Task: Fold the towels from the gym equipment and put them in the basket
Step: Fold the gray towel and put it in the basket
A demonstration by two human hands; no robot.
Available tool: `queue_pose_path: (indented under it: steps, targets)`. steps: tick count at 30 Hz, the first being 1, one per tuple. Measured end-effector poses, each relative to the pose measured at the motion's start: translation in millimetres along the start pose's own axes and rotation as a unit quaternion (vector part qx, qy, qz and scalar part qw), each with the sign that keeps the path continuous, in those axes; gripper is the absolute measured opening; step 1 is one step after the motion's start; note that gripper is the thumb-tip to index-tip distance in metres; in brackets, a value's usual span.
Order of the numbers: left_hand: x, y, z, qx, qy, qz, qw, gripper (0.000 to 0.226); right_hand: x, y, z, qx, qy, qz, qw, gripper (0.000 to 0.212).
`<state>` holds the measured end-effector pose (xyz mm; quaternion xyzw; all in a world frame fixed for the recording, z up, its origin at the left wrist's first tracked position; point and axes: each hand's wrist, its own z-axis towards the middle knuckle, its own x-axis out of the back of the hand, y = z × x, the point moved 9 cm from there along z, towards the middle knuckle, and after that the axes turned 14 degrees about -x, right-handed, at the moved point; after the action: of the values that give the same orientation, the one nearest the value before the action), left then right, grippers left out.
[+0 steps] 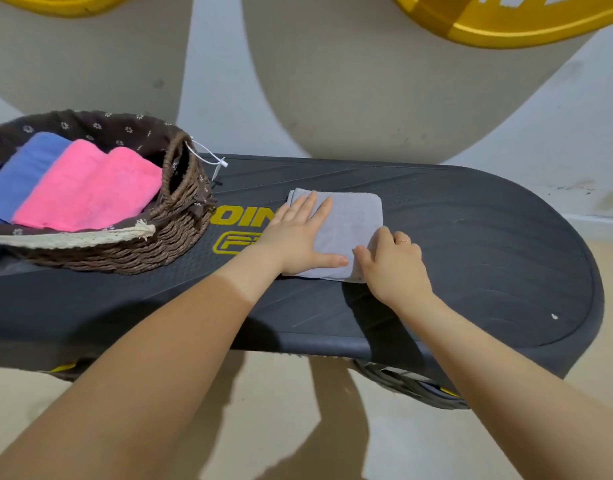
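A folded grey towel (pixel 353 216) lies on the dark gym step platform (pixel 488 244). My left hand (pixel 298 237) presses flat on its left half, fingers straight. My right hand (pixel 391 265) has its fingers curled round the towel's near right edge and grips it. To the left, a brown wicker basket (pixel 180 216) with a dark flowered lining stands on the platform. Inside it lie a folded blue towel (pixel 24 171) and a folded pink towel (pixel 90 188), side by side.
Yellow lettering (pixel 239 216) marks the platform between basket and grey towel. A white tag (pixel 211 161) hangs from the basket handle. A pale wall with large grey shapes (pixel 367 81) and yellow shapes (pixel 505 19) rises behind. Beige floor (pixel 280 410) lies below the near edge.
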<state>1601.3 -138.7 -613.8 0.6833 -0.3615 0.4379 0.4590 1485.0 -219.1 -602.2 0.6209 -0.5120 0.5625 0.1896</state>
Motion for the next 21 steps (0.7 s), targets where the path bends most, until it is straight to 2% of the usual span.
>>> queue_pose_path:
  steps: [2,5,6,9,14,17,21]
  targets:
    - [0,5,-4,0.009,0.022,0.021,0.999,0.086,1,1,0,-0.067,-0.014,0.116,0.991,0.056]
    - [-3,14,-8,-0.006,0.032,0.055,0.998,0.073,-6,10,7,-0.164,-0.078,0.280,0.943,0.051]
    - [-3,15,-10,-0.015,0.029,0.055,0.998,0.071,-7,12,9,-0.184,-0.105,0.302,0.929,0.048]
    - [-2,24,-12,-0.031,0.023,0.029,0.999,0.068,4,16,14,-0.167,-0.138,0.239,0.946,0.034]
    - [-1,54,5,0.000,0.038,-0.033,0.999,0.056,33,42,14,-0.145,-0.149,0.143,0.968,0.035]
    - [-11,67,15,0.007,0.016,0.050,0.999,0.074,36,55,13,-0.135,-0.154,0.133,0.970,0.037]
    - [-12,62,16,0.030,0.015,0.085,0.996,0.095,38,50,13,-0.094,-0.147,0.167,0.970,0.043]
